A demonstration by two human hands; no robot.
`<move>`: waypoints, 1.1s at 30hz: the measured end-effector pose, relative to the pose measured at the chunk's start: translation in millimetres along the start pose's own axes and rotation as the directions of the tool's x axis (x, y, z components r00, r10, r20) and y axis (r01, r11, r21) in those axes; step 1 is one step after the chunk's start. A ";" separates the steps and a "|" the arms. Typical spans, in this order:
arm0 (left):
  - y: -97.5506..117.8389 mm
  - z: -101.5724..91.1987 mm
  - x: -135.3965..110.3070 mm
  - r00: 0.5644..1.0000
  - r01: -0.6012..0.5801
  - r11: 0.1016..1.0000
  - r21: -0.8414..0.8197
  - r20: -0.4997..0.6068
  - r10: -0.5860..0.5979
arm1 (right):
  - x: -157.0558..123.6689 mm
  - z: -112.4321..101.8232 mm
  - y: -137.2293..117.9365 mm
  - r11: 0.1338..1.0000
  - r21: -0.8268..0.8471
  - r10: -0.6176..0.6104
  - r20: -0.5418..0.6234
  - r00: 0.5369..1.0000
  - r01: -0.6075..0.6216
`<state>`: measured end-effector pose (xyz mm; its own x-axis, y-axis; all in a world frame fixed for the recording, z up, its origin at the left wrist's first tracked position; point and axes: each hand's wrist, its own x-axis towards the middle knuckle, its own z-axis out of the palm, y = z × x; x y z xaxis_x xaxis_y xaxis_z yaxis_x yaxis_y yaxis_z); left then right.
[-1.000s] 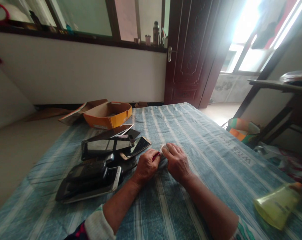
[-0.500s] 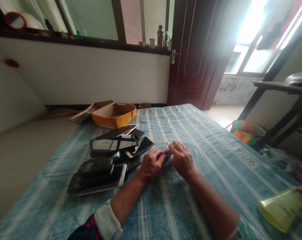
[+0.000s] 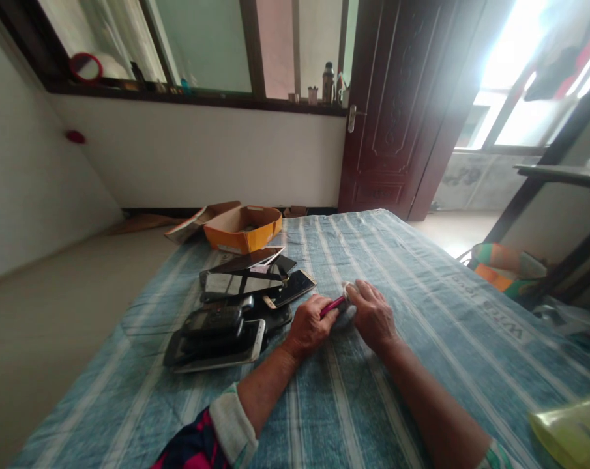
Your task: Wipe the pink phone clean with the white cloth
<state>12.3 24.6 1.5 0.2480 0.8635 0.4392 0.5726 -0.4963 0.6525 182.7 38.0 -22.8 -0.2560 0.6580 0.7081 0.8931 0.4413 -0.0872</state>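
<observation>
My left hand (image 3: 308, 326) rests on the striped blue cloth (image 3: 422, 306), its fingers closed round a thin pink-red tool (image 3: 332, 305). My right hand (image 3: 373, 315) lies next to it, fingers pressed together over a small whitish object (image 3: 347, 287) that is mostly hidden under them. The tool's tip points at that object between the two hands. Left of my left hand lies a heap of phones (image 3: 236, 306), several of them, screens up and stacked.
An orange cardboard box (image 3: 243, 228) stands at the far left edge of the cloth. A yellow-green plastic bottle (image 3: 571, 433) lies at the near right. A dark door (image 3: 397, 104) and a dark-framed stand (image 3: 563, 189) are behind, with bags (image 3: 504, 267) on the floor.
The view has swung left, so everything sits further right in frame. Both hands stay together on the small object; the pink-red tool shows a little more.
</observation>
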 end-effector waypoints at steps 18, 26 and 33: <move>-3.4 -3.5 -5.0 0.999 0.035 0.998 -0.043 0.028 -0.034 | -3.0 1.3 -25.5 0.990 0.053 -0.130 -0.064 0.989 0.134; -2.2 -6.4 -6.0 0.999 0.046 0.999 -0.024 0.010 -0.046 | 1.5 0.2 -13.6 0.998 0.025 -0.062 -0.038 0.997 0.063; 0.2 -14.3 -9.5 0.996 0.066 0.998 -0.012 0.060 -0.065 | 1.9 -2.6 -9.7 0.999 0.019 -0.046 -0.057 0.997 0.047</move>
<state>-1.1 15.0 6.4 0.2566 0.8977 0.3581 0.5782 -0.4395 0.6874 174.5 33.4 -18.8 -0.2753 0.6011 0.7503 0.8730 0.4832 -0.0668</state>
